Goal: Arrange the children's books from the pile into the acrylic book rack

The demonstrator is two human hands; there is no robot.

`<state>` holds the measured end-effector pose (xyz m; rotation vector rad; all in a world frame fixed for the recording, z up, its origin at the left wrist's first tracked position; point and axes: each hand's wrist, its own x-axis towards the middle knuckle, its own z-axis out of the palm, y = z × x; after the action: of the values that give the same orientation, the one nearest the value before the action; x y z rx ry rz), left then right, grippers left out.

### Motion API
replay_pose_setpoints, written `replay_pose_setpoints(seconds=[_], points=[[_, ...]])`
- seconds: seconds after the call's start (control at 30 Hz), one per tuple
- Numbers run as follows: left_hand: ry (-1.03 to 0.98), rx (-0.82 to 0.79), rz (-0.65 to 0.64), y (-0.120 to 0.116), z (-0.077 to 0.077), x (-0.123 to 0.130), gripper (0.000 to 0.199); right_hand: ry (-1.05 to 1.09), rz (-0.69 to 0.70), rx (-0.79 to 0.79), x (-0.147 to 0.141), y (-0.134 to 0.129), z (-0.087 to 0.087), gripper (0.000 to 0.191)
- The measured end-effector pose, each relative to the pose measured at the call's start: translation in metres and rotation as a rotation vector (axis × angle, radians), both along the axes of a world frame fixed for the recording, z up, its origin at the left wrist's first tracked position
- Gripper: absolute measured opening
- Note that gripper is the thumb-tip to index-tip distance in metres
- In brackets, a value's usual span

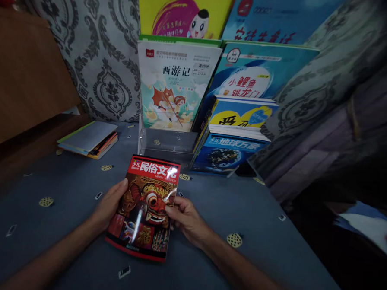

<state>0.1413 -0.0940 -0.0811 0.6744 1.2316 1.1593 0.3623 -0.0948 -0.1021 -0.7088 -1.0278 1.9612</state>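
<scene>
A red and black book [148,181] with a mask on its cover is held tilted above the table, cover toward me. Its left edge rests in my left hand [109,203], thumb on the edge and the other fingers hidden behind. My right hand [189,220] pinches the right edge, thumb on the cover. Beyond the book stands a clear rack [167,141] with books in tiers. A white and green book [177,88] leans in its left column. To the right are a blue-green book [249,68], a yellow and blue book [243,113] and a blue globe book [225,153].
A small stack of books [90,137] lies at the left of the table [77,251], whose blue-grey cover has a pineapple print. A wooden cabinet [25,75] borders the left. Patterned wallpaper [109,71] is behind, and a curtain [327,126] hangs at the right.
</scene>
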Motion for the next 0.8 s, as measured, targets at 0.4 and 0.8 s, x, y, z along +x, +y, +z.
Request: replay_pose_setpoints(seconds=[0.4, 0.8], points=[[0.393, 0.385, -0.052, 0.002, -0.004, -0.001, 0.065, -0.01, 0.016, 0.049, -0.002, -0.003, 0.004, 0.044], [1.188, 0.843, -0.275, -0.021, -0.01, 0.008, 0.028, -0.015, -0.029, 0.047, -0.005, -0.001, -0.002, 0.049]])
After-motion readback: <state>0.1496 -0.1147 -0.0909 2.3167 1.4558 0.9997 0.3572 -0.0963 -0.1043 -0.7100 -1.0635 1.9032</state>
